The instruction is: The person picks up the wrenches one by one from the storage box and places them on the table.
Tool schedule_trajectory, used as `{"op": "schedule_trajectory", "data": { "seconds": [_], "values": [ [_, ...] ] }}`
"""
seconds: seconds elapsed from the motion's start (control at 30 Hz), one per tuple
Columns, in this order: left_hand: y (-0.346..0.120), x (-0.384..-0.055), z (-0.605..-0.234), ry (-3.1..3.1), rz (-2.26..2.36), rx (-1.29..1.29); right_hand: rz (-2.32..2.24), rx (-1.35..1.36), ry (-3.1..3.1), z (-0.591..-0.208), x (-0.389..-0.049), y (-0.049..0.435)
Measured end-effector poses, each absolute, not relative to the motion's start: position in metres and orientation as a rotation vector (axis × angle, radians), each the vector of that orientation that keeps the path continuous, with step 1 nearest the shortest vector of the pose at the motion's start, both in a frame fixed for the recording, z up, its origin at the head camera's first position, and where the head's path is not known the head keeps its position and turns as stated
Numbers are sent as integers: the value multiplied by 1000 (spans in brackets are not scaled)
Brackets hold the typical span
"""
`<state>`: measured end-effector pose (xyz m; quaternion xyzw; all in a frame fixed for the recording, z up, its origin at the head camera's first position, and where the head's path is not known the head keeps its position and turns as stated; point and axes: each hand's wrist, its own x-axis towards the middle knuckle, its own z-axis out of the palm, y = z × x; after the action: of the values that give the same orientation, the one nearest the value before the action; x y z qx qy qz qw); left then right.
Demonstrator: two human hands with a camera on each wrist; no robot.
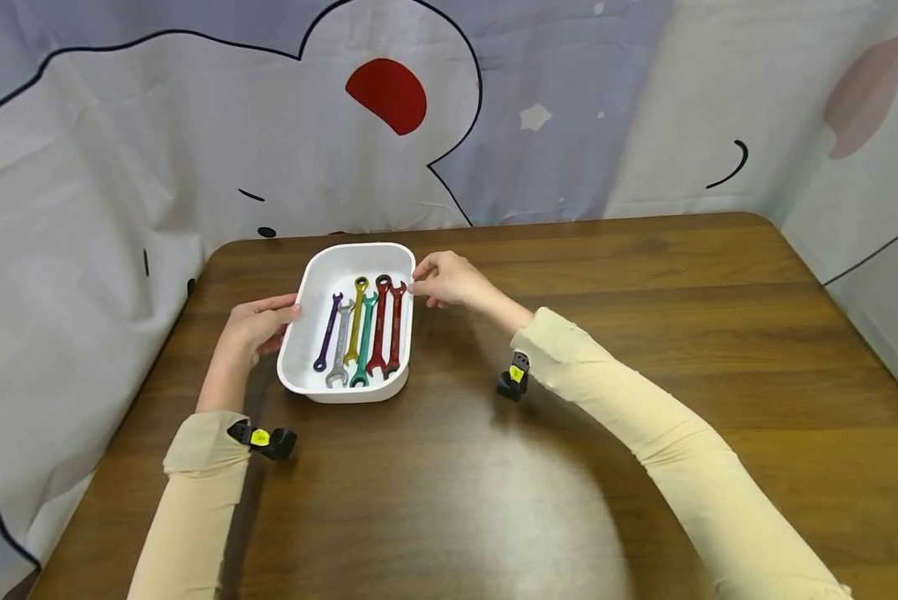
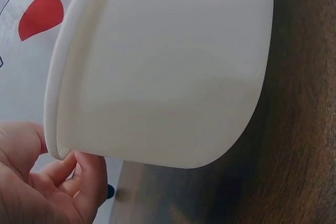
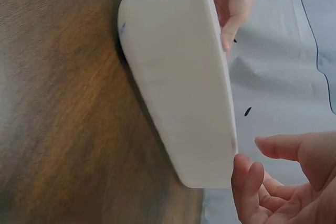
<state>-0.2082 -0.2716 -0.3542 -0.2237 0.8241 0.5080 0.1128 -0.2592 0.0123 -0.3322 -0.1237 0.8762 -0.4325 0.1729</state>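
A white tray point(image 1: 327, 271) with rounded corners is on the table's left half and holds several wrenches. From left to right they are purple point(image 1: 328, 335), silver point(image 1: 340, 342), yellow point(image 1: 356, 323), green point(image 1: 364, 337) and two red, one red wrench point(image 1: 379, 325) beside the other point(image 1: 396, 329). My left hand point(image 1: 257, 327) grips the tray's left rim, thumb on top and fingers beneath. Across from it, my right hand point(image 1: 449, 279) holds the right rim near the far corner, thumb above and curled fingers against the outer side. Both wrist views show only the tray's outside, hiding the wrenches.
The brown wooden table point(image 1: 606, 333) extends to the right and toward me. Behind it and at both sides hangs a printed cloth point(image 1: 569, 108). A small black camera point(image 1: 272, 442) is strapped to my left wrist, another black camera point(image 1: 514, 379) to my right.
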Motion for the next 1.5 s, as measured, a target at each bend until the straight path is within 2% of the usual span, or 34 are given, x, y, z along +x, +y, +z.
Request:
{"op": "schedule_trajectory", "data": {
  "seconds": [0.73, 1.5],
  "values": [
    [-267, -205, -351, 2437, 1475, -659, -1381, -417, 2337, -317, -253, -20],
    [-266, -211, -349, 2413, 1529, -661, -1508, -308, 2117, -324, -263, -55]
  ]
}}
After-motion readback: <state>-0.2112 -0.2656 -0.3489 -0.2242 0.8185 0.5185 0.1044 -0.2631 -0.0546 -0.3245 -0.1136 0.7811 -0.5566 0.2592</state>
